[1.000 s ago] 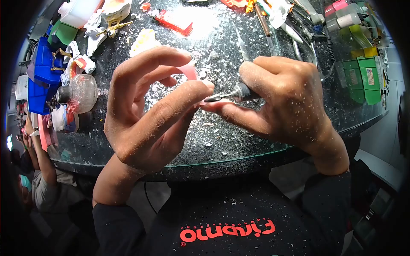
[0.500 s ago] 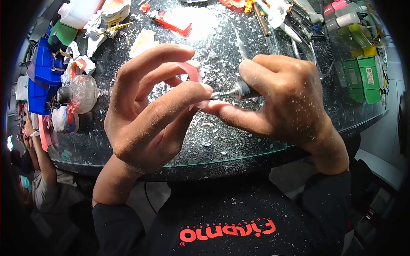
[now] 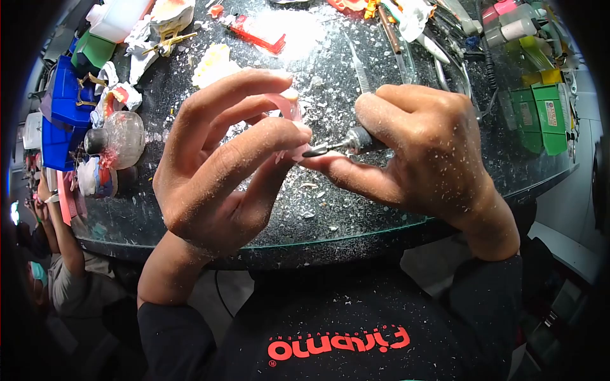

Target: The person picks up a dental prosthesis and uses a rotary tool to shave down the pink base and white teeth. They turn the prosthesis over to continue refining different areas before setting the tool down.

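Observation:
Between the curled fingers of my left hand (image 3: 222, 159) is a pink denture (image 3: 288, 109), largely hidden behind the fingers. My right hand (image 3: 422, 140) is wrapped round a dark rotary handpiece (image 3: 359, 138). Its pointed metal bur (image 3: 321, 150) reaches the lower edge of the denture, just under my left fingertip. The outstretched right thumb lies below the bur, its tip right by the denture. Fine pale dust covers both hands.
White shavings cover the dark tabletop (image 3: 356, 219). At left stand a glass jar (image 3: 130, 140), plaster models and a blue bin (image 3: 65, 108). Wax knife (image 3: 389, 30), tweezers (image 3: 358, 66) and a red tool (image 3: 257, 37) lie beyond my hands. Green boxes (image 3: 540, 117) stand right. Another person's arm (image 3: 63, 228) shows far left.
The bur has dropped slightly and come out from behind my left fingertip, so more of it shows. My left hand has shifted a little; both hands keep their holds.

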Demonstrator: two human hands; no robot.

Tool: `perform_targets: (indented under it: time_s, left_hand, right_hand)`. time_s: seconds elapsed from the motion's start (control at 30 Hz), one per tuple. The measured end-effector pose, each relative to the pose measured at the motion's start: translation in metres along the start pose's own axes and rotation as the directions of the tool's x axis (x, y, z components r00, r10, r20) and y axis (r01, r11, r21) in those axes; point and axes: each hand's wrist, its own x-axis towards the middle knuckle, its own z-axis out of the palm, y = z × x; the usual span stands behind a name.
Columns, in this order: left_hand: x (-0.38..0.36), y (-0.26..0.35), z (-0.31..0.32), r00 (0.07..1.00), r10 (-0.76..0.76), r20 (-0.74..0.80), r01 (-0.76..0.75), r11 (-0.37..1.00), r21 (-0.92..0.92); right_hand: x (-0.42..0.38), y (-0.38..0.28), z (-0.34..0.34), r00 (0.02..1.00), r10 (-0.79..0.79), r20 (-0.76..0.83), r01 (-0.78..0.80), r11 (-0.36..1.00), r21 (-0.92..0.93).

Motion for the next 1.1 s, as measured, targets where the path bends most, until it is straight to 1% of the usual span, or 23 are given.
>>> perform_targets:
  time_s: [0.1,0.2,0.3,0.4,0.53,0.6,0.73,0.83,0.93,1.1]
  left_hand:
    - [-0.001,0.000,-0.001,1.000,-0.010,-0.011,0.010,1.000,-0.022]
    - [-0.001,0.000,-0.002,1.000,-0.009,-0.004,0.009,1.000,-0.024]
    - [-0.002,0.000,-0.002,1.000,-0.018,0.000,0.018,0.999,-0.044]
    - [-0.002,0.000,-0.003,1.000,-0.026,0.000,0.026,0.998,-0.062]
    - [-0.003,-0.001,-0.002,0.999,-0.034,-0.005,0.034,0.996,-0.083]
    - [-0.002,-0.001,-0.003,0.999,-0.037,-0.009,0.036,0.997,-0.073]
    - [-0.004,-0.001,-0.002,0.998,-0.059,-0.024,0.058,0.997,-0.044]
    - [-0.005,0.002,0.001,0.990,-0.124,-0.070,0.123,0.992,-0.024]
    - [-0.003,0.002,-0.001,0.995,-0.065,-0.069,0.070,0.995,0.068]
    - [-0.004,0.005,-0.004,0.998,-0.047,-0.045,0.053,0.989,0.141]
  right_hand:
    - [-0.001,-0.002,0.003,0.998,-0.030,-0.051,0.031,0.999,0.023]
    - [0.000,-0.001,0.000,1.000,0.013,0.001,-0.013,1.000,0.017]
    - [0.001,0.000,-0.002,0.999,0.041,0.019,-0.042,0.998,0.049]
    - [0.000,-0.001,-0.002,1.000,-0.002,-0.008,0.002,0.999,0.054]
    - [0.001,0.000,-0.002,1.000,0.026,-0.001,-0.026,0.998,0.061]
    - [0.000,-0.002,-0.002,1.000,0.009,0.013,-0.010,0.998,0.067]
    - [0.001,0.000,0.000,0.999,0.000,-0.039,0.003,0.997,0.079]
    - [0.003,0.002,-0.002,0.998,0.021,-0.057,-0.018,0.998,0.064]
    - [0.002,-0.002,-0.001,0.998,0.027,-0.055,-0.023,0.998,0.062]
    - [0.001,-0.008,0.003,0.998,0.047,-0.034,-0.045,0.997,0.055]
